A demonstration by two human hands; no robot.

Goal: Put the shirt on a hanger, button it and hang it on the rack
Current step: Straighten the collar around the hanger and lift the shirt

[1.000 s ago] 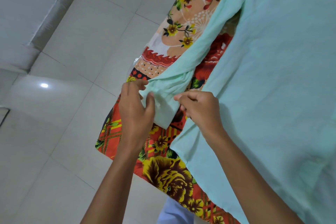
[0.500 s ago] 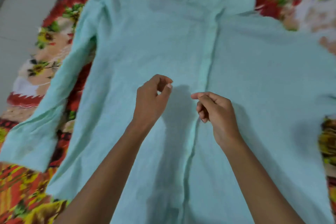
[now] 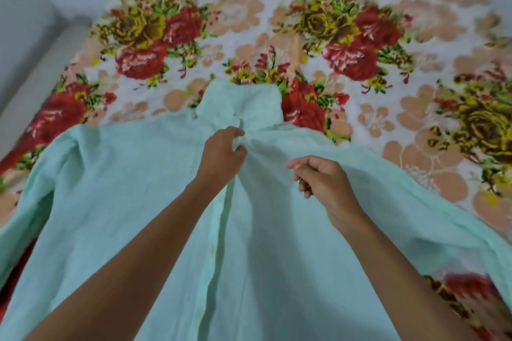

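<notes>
Mint-green cotton shirt (image 3: 138, 202), collar-buttoning: left hand (image 3: 221, 155) pinches placket below collar; right hand (image 3: 324, 183) half-curled, empty; keep edges aligned.

Soft, even indoor light with no glare. Faint shadows lie under both forearms on the shirt (image 3: 116, 174). Far bedspread (image 3: 249, 36) blurs; edges bow with wide-angle distortion.
</notes>
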